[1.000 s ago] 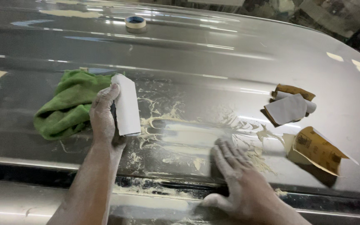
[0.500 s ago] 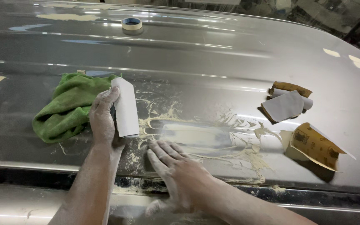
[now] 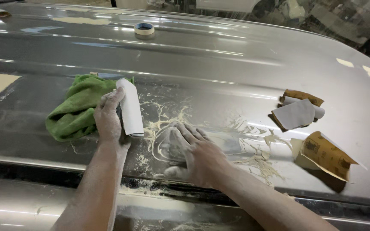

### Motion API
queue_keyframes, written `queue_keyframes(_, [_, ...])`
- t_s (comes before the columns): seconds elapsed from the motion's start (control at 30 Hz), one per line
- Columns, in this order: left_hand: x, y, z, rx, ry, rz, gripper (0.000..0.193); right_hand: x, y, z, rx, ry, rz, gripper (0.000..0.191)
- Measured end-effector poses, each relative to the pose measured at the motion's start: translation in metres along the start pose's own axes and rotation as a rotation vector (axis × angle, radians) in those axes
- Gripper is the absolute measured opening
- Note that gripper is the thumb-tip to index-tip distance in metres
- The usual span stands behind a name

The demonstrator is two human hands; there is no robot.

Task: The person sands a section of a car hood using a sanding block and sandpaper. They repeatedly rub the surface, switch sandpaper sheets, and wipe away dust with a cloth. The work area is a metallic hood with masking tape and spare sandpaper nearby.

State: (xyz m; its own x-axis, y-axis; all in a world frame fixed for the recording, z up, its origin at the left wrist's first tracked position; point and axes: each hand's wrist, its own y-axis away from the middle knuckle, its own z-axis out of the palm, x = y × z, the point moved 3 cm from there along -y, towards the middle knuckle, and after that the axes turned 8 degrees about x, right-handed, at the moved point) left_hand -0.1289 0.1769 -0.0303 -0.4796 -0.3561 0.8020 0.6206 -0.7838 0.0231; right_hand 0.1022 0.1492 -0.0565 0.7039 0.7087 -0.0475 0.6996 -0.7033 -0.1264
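The right hand (image 3: 193,152) lies flat and open on the grey metal panel (image 3: 219,64), fingers spread across a dull, sanded patch (image 3: 219,141), as if feeling the surface for high and low spots; it holds nothing. Pale yellowish sanding dust (image 3: 258,164) lies in swirls and streaks around it, and both hands are powdered with it. Just beside it, the left hand (image 3: 108,119) is closed around a white sanding block (image 3: 130,107), a long rounded bar held tilted on the panel. Touching that hand from behind is a crumpled green cloth (image 3: 76,109), soft and folded. Well to the right lie curled sheets of sandpaper (image 3: 298,111), grey face and brown back, and another brown sheet (image 3: 326,156). Far up the glossy panel sits a roll of tape (image 3: 144,29).
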Motion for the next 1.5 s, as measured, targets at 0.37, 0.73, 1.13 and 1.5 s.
queue_keyframes(0.37, [-0.003, 0.005, 0.004, -0.064, -0.078, 0.024, 0.037, -0.005, 0.028, -0.012, -0.026, -0.010, 0.164, 0.114])
queue_keyframes(0.73, [0.000, 0.010, 0.001, -0.036, -0.126, 0.041, 0.035, 0.025, 0.057, -0.018, 0.066, -0.131, 0.090, 0.109])
queue_keyframes(1.13, [0.000, 0.027, 0.007, -0.083, -0.251, 0.048, 0.039, 0.144, 0.250, -0.052, 0.716, 0.364, 0.671, 0.042])
queue_keyframes(1.5, [-0.008, 0.020, -0.005, -0.114, -0.215, 0.113, 0.041, 0.151, 0.149, -0.033, 1.119, -0.160, 0.291, 0.016])
